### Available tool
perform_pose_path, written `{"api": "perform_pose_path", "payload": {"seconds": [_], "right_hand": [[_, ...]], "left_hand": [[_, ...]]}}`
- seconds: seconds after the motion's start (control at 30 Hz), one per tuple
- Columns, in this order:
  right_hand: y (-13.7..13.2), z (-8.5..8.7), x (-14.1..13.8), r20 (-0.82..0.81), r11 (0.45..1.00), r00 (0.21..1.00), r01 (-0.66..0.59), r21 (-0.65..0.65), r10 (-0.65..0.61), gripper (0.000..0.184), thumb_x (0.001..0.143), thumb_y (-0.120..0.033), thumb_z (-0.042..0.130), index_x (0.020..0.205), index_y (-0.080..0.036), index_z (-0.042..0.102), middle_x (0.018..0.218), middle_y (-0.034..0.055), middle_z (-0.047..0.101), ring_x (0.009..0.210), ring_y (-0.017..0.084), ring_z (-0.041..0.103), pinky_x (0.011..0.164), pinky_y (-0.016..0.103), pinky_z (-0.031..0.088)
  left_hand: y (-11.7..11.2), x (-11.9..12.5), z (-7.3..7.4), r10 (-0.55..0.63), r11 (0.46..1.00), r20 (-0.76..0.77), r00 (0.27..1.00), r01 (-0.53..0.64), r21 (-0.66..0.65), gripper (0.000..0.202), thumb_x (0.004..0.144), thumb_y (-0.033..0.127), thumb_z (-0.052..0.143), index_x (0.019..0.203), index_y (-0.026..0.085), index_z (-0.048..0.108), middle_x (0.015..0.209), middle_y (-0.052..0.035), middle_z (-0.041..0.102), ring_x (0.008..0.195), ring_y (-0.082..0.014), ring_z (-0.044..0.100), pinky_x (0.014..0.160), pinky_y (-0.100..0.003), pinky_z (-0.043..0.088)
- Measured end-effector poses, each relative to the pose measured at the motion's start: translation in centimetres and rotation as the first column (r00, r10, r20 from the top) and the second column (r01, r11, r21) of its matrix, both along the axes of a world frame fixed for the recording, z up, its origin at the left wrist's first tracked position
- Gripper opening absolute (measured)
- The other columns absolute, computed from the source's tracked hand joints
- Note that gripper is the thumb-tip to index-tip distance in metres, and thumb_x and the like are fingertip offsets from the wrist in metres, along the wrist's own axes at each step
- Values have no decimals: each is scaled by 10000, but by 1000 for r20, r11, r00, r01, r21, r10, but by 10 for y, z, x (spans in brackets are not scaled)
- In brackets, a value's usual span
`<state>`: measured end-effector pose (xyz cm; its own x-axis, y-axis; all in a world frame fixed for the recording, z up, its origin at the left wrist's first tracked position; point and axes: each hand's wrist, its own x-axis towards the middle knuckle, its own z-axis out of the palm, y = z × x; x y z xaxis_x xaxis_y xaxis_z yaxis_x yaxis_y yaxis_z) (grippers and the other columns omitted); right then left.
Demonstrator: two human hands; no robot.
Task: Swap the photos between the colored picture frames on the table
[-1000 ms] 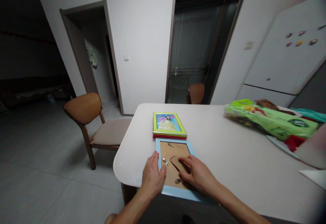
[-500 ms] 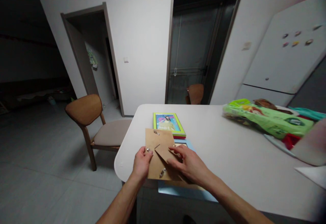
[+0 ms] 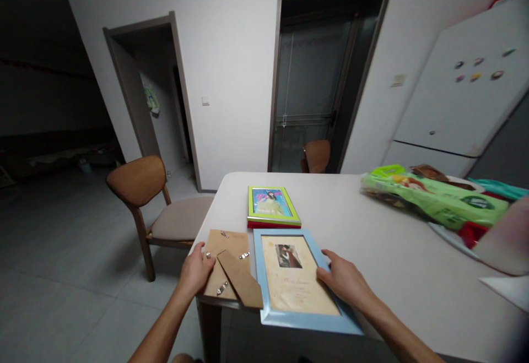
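At the table's near left corner, my left hand [image 3: 196, 269] is closed on the left edge of a brown frame backing board [image 3: 233, 244]. The board has metal clips and a folding stand flap [image 3: 239, 280]. Just right of it lies a light blue picture frame [image 3: 306, 320], face up, holding an aged paper [image 3: 300, 294] with a small picture on it. My right hand [image 3: 343, 280] grips that frame's right side, thumb on top. Part of the frame sticks out past the table's front edge, and its left side meets the flap.
Beyond the blue frame, a green picture frame [image 3: 291, 200] lies on a red one [image 3: 273, 225]. A green plastic package [image 3: 450, 189] sits on the white table [image 3: 351, 225] at right. A wooden chair [image 3: 136, 181] stands left of the table, another [image 3: 317, 155] behind it.
The backing board has moved left and down, off the blue frame, which is now uncovered. My right hand has let go of the flap and taken hold of the blue frame's right side.
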<state>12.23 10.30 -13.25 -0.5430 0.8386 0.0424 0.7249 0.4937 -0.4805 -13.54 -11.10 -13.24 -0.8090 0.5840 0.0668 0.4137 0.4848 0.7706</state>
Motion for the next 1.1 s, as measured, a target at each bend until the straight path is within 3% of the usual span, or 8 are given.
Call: {"api": "perform_pose_path", "payload": {"seconds": [0.07,0.17,0.23,0.37,0.53,0.63,0.77,1.1], "right_hand": [[-3,7,3,-153,972,987,20,-234,-58,563,645,-245,389,1183,-80,386,781,100,624,682,193,585,628,289,425],[-12,21,9,-397,790,904,-128,-599,-155,644,677,-261,339,1288,-138,176,788,59,622,604,162,593,571,281,450],[-21,31,10,-482,694,848,-211,-688,-220,693,686,-271,344,1309,-160,60,789,47,618,578,154,591,562,286,459],[-38,50,6,-576,699,770,-251,-670,-275,764,669,-310,468,1310,-194,68,671,0,593,477,120,532,499,254,435],[-39,56,2,-622,723,731,-265,-638,-280,822,583,-309,608,1285,-180,199,510,-57,516,443,98,478,460,215,388],[-26,43,5,-572,806,782,-161,-570,-248,766,596,-300,584,1268,-145,250,481,-63,482,430,93,459,431,198,345],[-2,15,13,-366,944,915,44,-326,-169,614,646,-308,488,1212,-103,367,515,-37,485,450,108,461,443,214,329],[9,-11,16,61,995,995,70,73,-74,527,712,-342,359,1161,-80,446,864,113,616,752,215,573,703,301,403]], "left_hand": [[2,8,5,-1,1000,-89,996,1,-8,489,633,191,545,1102,132,421,969,-98,566,998,-262,469,855,-366,316],[12,38,15,-57,998,-177,983,60,12,490,650,166,526,1123,129,404,1151,-110,459,1115,-233,358,944,-351,239],[24,70,22,-154,986,-202,967,165,38,476,666,189,527,1125,155,407,1155,-79,466,1106,-194,374,953,-318,259],[47,140,34,-501,822,-231,834,542,172,683,613,313,626,1204,152,326,1260,-112,357,1156,-242,307,975,-372,258],[58,171,50,-543,722,-408,734,656,220,578,613,124,539,1161,169,363,1106,-88,480,1028,-229,421,903,-385,347],[49,152,58,-386,795,-431,816,531,293,498,633,45,423,1112,178,405,917,-57,535,835,-175,508,767,-312,427],[25,109,48,-72,905,-239,968,164,393,369,689,130,442,1055,178,445,837,-36,552,762,-174,534,703,-303,425],[-8,75,-22,-34,837,228,973,-97,538,324,656,279,564,939,156,467,805,-29,596,715,-169,574,633,-255,446]]}}
